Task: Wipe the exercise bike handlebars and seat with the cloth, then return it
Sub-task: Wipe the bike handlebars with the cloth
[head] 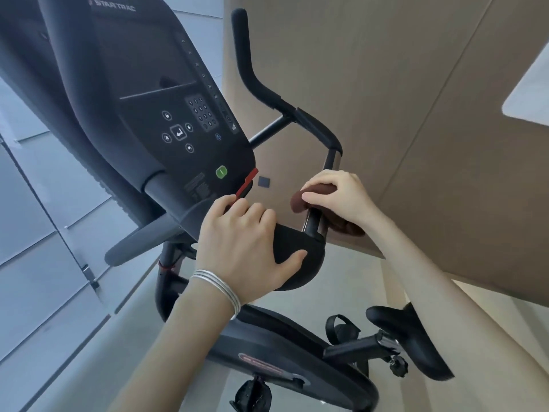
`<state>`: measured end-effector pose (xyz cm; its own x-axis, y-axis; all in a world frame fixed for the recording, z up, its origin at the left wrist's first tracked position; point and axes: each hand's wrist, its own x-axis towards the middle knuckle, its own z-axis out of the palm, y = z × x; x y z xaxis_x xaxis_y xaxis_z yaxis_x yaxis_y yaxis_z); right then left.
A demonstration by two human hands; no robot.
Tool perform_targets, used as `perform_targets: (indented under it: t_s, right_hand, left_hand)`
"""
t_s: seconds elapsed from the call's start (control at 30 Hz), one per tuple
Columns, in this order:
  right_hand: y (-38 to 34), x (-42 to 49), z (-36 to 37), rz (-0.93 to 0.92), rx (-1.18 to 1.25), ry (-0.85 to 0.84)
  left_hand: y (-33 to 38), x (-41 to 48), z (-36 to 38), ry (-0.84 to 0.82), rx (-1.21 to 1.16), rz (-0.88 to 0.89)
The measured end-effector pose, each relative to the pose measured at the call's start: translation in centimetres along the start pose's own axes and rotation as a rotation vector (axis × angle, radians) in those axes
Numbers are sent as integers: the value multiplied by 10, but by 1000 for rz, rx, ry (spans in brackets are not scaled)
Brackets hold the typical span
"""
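Note:
The black handlebars [261, 87] of the exercise bike curve from the top centre down to a padded bend [309, 257] in the middle. My left hand [246, 248] grips that padded bend. My right hand [335, 194] holds a dark brown cloth [300, 200] wrapped around the chrome-sided grip section [315, 224] just above the bend. Part of the cloth hangs out below my right wrist. The black seat [410, 337] is at the lower right, partly behind my right forearm.
The bike's dark console [178, 120] with keypad and green button fills the upper left. A brown wall panel [416, 114] stands behind the handlebars. The black flywheel housing [285, 352] and a pedal [252, 394] are below.

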<state>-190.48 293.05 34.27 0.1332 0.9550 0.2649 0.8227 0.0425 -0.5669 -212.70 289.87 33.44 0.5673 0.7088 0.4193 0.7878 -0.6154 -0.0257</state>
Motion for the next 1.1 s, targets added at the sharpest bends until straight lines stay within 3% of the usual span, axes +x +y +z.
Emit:
perform_targets:
  t_s: [0.2, 0.53, 0.67, 0.77, 0.9, 1.1]
  right_hand:
    - [-13, -40, 7, -246, 32, -78]
    - [39, 25, 6, 36, 146, 202]
    - [27, -11, 11, 17, 200, 195]
    - [12, -53, 14, -96, 155, 131]
    - [13, -75, 19, -116, 290, 83]
    - [53, -28, 17, 34, 278, 277]
  left_hand:
    - [-1, 0, 3, 37, -21, 34]
    - [2, 0, -1, 15, -28, 12]
    - [2, 0, -3, -4, -13, 7]
    - [2, -1, -1, 3, -1, 19]
    - [2, -2, 0, 19, 11, 25]
    - [6, -3, -5, 13, 49, -15]
